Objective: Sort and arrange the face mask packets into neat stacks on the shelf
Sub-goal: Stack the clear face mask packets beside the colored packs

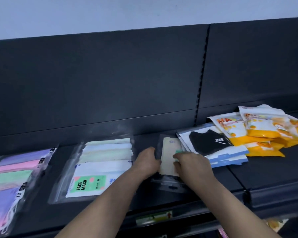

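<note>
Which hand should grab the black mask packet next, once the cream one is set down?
Right. The right hand sits next to the black mask packet; the left hand holds the far edge of the cream packet, so it would probably have to cross over.

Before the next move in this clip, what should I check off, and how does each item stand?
1. Grip on the cream packet by left hand and right hand: ok.
2. The cream packet flat on the shelf: cannot tell, blurred.
3. The FACE MASK stack clear of the cream packet: ok.
4. The black mask packets squared up: not ok, fanned out.
5. The orange packets stacked: not ok, a loose heap.
</note>
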`<state>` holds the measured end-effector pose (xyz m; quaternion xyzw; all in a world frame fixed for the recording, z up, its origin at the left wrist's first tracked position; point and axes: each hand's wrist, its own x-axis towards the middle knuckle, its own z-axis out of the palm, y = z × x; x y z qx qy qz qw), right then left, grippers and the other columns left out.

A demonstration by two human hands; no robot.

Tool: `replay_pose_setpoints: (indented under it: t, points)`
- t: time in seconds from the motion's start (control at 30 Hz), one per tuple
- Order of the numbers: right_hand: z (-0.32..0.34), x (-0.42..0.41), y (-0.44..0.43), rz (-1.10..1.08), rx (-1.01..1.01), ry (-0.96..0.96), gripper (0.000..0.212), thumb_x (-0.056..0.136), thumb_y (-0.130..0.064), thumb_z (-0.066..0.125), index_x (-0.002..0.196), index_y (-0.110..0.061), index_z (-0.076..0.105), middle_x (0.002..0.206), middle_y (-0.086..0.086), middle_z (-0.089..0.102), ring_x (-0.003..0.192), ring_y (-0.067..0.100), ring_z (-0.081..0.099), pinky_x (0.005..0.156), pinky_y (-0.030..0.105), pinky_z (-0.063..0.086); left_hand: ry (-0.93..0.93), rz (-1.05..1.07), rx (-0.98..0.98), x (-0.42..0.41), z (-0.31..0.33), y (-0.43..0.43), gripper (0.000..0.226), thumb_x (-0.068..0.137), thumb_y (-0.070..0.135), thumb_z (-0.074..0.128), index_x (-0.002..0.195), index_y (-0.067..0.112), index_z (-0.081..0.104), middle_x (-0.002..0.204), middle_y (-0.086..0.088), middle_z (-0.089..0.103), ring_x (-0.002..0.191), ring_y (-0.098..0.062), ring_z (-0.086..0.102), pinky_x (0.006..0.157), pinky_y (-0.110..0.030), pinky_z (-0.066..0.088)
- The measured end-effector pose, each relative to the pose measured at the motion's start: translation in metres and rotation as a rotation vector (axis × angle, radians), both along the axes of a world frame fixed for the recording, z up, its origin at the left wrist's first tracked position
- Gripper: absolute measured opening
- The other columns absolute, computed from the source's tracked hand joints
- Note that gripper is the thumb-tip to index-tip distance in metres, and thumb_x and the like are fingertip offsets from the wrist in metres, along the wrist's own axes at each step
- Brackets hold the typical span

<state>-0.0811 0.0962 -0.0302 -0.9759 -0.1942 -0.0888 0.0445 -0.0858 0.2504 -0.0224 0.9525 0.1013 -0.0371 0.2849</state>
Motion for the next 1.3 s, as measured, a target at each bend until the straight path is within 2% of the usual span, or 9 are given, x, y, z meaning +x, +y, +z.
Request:
replay_pose_setpoints:
  t: [0.17,0.3,0.53,0.63,0.73,0.87,1.03,1.17,1.3]
  points:
    - [-0.016,0.019,-0.031,0.026,-0.004,-0.051,0.037,0.078,-0.049,0.065,0.107,-0.027,0.069,0.112,0.0,0.064,0.101,0.029,0.054,0.078,0.039,0.042,0.026,0.144,-0.32,0.012,-0.009,-0.02,0.08,0.079,0.019,0.075,0.145,0.012,0.031,0.127,-0.006,0.056,0.111,-0.019,0.054,0.089,-0.025,0.044]
    - [-0.03,0.027,-0.042,0.034,0.013,-0.093,0.025,0.066,-0.049,0.072,0.079,-0.028,0.074,0.088,-0.001,0.067,0.082,0.026,0.055,0.063,0.035,0.044,-0.024,0.174,-0.305,0.02,-0.014,-0.034,0.056,0.075,0.009,0.073,0.127,0.013,0.054,0.089,0.005,0.061,0.09,-0.016,0.061,0.085,-0.027,0.051]
    - [-0.025,0.03,-0.046,0.116,0.195,-0.157,0.027,0.065,-0.02,0.079,0.09,-0.029,0.075,0.102,-0.001,0.069,0.088,0.026,0.062,0.061,0.037,0.049,-0.102,0.215,-0.34,0.017,0.002,-0.024,0.046,0.075,-0.002,0.07,0.119,0.012,0.062,0.094,0.001,0.066,0.09,-0.019,0.064,0.085,-0.031,0.054]
    - [-0.021,0.025,-0.031,0.173,0.306,-0.163,0.027,0.074,-0.017,0.075,0.098,-0.029,0.074,0.109,-0.001,0.068,0.095,0.026,0.062,0.065,0.039,0.052,-0.1,0.209,-0.414,0.012,0.02,0.003,0.049,0.079,-0.009,0.066,0.125,0.007,0.058,0.088,0.002,0.058,0.072,-0.012,0.057,0.063,-0.024,0.051]
    - [-0.019,0.018,-0.009,0.231,0.357,-0.153,0.027,0.075,-0.013,0.074,0.099,-0.026,0.074,0.108,-0.002,0.069,0.097,0.025,0.063,0.07,0.038,0.054,-0.093,0.182,-0.379,-0.004,0.041,0.038,0.046,0.083,-0.011,0.062,0.125,0.009,0.057,0.091,0.002,0.053,0.063,-0.005,0.049,0.049,-0.009,0.039]
    - [-0.019,0.004,0.028,0.297,0.382,-0.118,0.028,0.079,-0.012,0.069,0.103,-0.025,0.073,0.111,-0.003,0.068,0.1,0.025,0.061,0.073,0.038,0.052,-0.028,0.147,-0.315,-0.035,0.053,0.095,0.046,0.084,-0.013,0.059,0.121,0.015,0.061,0.099,0.002,0.056,0.063,-0.007,0.052,0.049,-0.011,0.04]
    - [-0.014,-0.024,0.076,0.366,0.464,-0.083,0.029,0.083,-0.01,0.063,0.106,-0.026,0.071,0.111,-0.007,0.067,0.098,0.021,0.06,0.077,0.036,0.05,-0.049,0.026,-0.055,-0.061,0.057,0.153,0.051,0.08,-0.009,0.058,0.109,0.031,0.066,0.098,0.009,0.064,0.057,0.005,0.052,0.059,-0.013,0.043]
    - [-0.008,-0.041,0.099,0.291,0.538,-0.085,0.022,0.085,-0.012,0.061,0.101,-0.025,0.07,0.095,-0.007,0.065,0.09,0.017,0.058,0.07,0.03,0.048,-0.033,-0.126,0.188,-0.07,0.065,0.183,0.062,0.073,-0.006,0.051,0.101,0.047,0.067,0.094,0.02,0.066,0.071,-0.005,0.06,0.067,-0.016,0.049]
    - [-0.011,-0.054,0.11,0.159,0.575,-0.089,0.02,0.087,-0.016,0.06,0.106,-0.023,0.066,0.101,-0.004,0.059,0.095,0.018,0.054,0.068,0.029,0.047,0.038,-0.324,0.134,-0.075,0.049,0.191,0.059,0.077,-0.009,0.049,0.109,0.036,0.069,0.092,0.015,0.068,0.071,-0.005,0.056,0.069,-0.019,0.049]
